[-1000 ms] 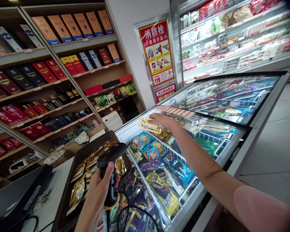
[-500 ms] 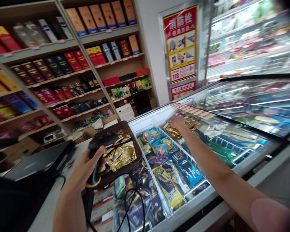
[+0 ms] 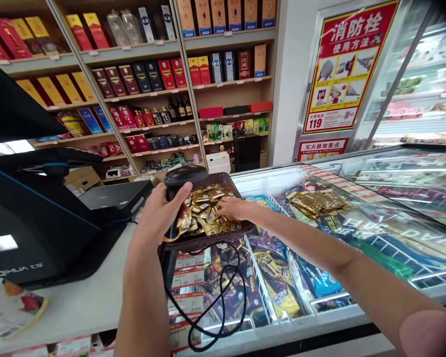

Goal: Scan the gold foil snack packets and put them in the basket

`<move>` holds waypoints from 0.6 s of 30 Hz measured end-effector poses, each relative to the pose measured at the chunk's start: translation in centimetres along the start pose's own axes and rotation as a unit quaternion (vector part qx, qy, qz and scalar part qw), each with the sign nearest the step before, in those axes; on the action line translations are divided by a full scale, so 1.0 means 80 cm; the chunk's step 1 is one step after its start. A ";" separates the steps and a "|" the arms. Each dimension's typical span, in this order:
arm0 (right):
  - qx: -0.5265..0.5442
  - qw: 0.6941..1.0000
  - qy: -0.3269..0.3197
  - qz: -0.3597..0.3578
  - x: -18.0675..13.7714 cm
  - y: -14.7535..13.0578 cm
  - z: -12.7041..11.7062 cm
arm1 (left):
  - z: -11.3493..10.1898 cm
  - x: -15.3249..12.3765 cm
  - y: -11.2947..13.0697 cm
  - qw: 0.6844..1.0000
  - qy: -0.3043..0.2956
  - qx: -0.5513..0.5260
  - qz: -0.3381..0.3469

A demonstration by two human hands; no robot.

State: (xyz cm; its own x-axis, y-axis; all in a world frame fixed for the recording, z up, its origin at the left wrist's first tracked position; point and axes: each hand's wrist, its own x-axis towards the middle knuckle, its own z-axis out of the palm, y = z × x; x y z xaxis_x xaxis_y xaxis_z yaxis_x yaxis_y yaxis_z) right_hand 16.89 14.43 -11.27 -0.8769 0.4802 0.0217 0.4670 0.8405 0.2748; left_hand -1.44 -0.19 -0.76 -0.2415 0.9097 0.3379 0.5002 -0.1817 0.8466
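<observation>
My left hand (image 3: pixel 161 210) is wrapped round the grip of a black handheld barcode scanner (image 3: pixel 186 174), its head over the rim of a brown woven basket (image 3: pixel 223 179). Gold foil packets (image 3: pixel 204 208) fill the basket in a loose heap. Reaching in from the right, my right hand (image 3: pixel 235 208) touches the packets with its fingers stretched out and partly hidden among them. A second pile of gold packets (image 3: pixel 315 201) lies on the freezer's glass top. From the scanner, a black cable (image 3: pixel 223 297) hangs in loops.
Below is a chest freezer (image 3: pixel 330 317) with bagged ice creams in wire baskets. A black checkout terminal (image 3: pixel 33 218) and a dark flat device (image 3: pixel 115 198) stand on the left counter (image 3: pixel 89 297). Shelves of boxed bottles (image 3: pixel 144 77) line the back wall, beside a red fire-hydrant poster (image 3: pixel 349 69).
My right hand has moved left from the pile on the glass to the packets in the basket. The view has turned left and levelled; my left hand still holds the scanner.
</observation>
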 end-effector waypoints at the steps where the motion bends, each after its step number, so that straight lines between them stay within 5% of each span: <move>1: -0.016 1.000 0.005 -0.022 0.004 -0.001 0.002 | 0.002 -0.002 0.001 1.000 -0.008 -0.005 0.006; 5: -0.002 0.995 0.073 -0.060 -0.010 0.015 0.007 | 0.011 -0.004 0.006 0.999 -0.023 -0.024 0.025; 7: 0.073 0.991 0.113 -0.004 -0.028 0.025 0.006 | 0.015 -0.003 0.005 0.999 -0.024 -0.031 0.024; 9: 0.193 0.955 0.193 0.118 -0.050 0.032 0.005 | 0.021 -0.001 0.002 0.999 -0.030 -0.034 0.023; 12: 0.430 0.800 0.329 0.258 -0.082 0.045 0.006 | 0.033 0.002 0.000 0.998 -0.045 -0.044 0.007; 15: 0.609 0.629 0.386 0.289 -0.108 0.066 0.013 | 0.050 0.002 0.005 0.994 -0.075 -0.080 -0.027; 18: 0.657 0.549 0.401 0.325 -0.129 0.092 0.019 | 0.070 -0.003 0.017 0.985 -0.115 -0.116 -0.054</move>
State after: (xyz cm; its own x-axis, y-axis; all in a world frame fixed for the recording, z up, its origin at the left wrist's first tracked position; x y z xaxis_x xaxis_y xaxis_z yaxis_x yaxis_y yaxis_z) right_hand 29.56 16.01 -10.93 0.0027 0.9641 0.2656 -0.0729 0.2651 -0.9615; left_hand 3.96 1.43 -2.01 -0.0737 0.9841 0.1618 0.2722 -0.1362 0.9526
